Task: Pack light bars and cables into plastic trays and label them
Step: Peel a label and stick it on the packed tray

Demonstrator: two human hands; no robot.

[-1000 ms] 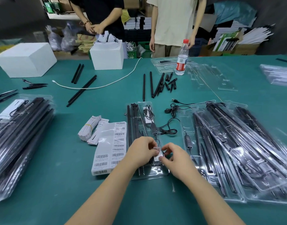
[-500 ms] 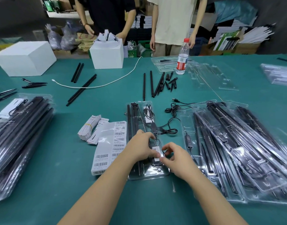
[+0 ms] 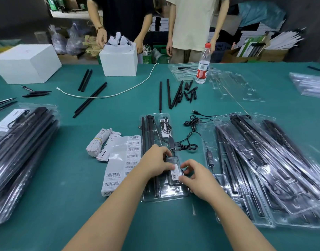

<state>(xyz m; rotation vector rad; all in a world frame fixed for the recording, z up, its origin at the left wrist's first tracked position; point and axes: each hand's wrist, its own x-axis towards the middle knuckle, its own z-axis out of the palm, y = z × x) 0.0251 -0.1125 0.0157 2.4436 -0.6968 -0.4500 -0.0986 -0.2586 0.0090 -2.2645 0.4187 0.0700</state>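
Observation:
A clear plastic tray (image 3: pixel 181 193) lies in front of me on the green table, holding black light bars (image 3: pixel 149 131) and a black cable (image 3: pixel 171 144). A small white barcode label (image 3: pixel 175 173) lies on the tray's lid. My left hand (image 3: pixel 155 163) rests on the tray with its thumb on the label's top end. My right hand (image 3: pixel 195 175) has curled fingers around the label's right side, thumb at its lower end. A sheet of barcode labels (image 3: pixel 123 160) lies just left of the tray.
Stacks of packed trays lie at the right (image 3: pixel 264 163) and left (image 3: pixel 20 147). A loose cable (image 3: pixel 191 127), loose black bars (image 3: pixel 168 96), a water bottle (image 3: pixel 202 65), empty trays (image 3: pixel 235 86) and white boxes (image 3: pixel 119 58) sit farther back. Two people stand behind the table.
Both hands lowered the label from just above the tray onto its lid; my left thumb now presses its top end. The person behind moved hands onto the white box.

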